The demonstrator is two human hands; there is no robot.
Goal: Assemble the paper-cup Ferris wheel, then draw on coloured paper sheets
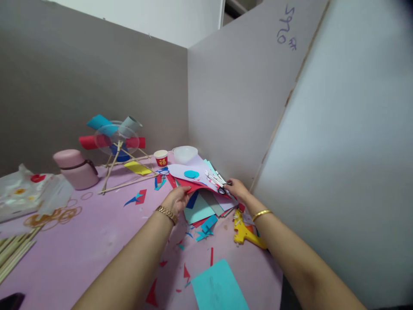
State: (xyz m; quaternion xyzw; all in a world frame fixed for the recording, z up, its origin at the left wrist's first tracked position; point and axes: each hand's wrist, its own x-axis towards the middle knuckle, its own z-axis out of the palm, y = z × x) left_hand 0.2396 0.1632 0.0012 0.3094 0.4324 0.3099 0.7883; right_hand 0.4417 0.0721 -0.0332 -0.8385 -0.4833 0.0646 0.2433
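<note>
The left hand (179,199), with a gold watch bracelet (167,212) at the wrist, has its grip closed on the near edge of a red sheet (191,185). That sheet lies in a stack of coloured paper (201,206) at the far right of the pink surface (80,249), close to the corner of the grey partition walls (232,99). A lavender sheet (183,168) bearing a cyan oval cut-out (191,174) lies on the red one, just beyond the fingertips.

The right hand (238,188), a gold bangle (261,213) on its wrist, rests at the stack's right edge. Its fingers curl against a small red-and-white tool (215,180) that looks like scissors. I cannot tell whether this grip is clasped on the tool or only touching it. The stack lies between the two hands, which are near each other.

A yellow glue gun (244,232) lies just beside the right forearm. Toward the camera, a cyan sheet (217,289) lies flat among red and blue paper scraps (185,272).

Farther left stand a red paper cup (161,158), a white bowl (185,153), a wheel model of sticks and rolled paper (113,140) and a pink flask (75,169). At the left edge are a plastic bag (22,193), loose rubber bands (53,215) and wooden sticks (13,254).
</note>
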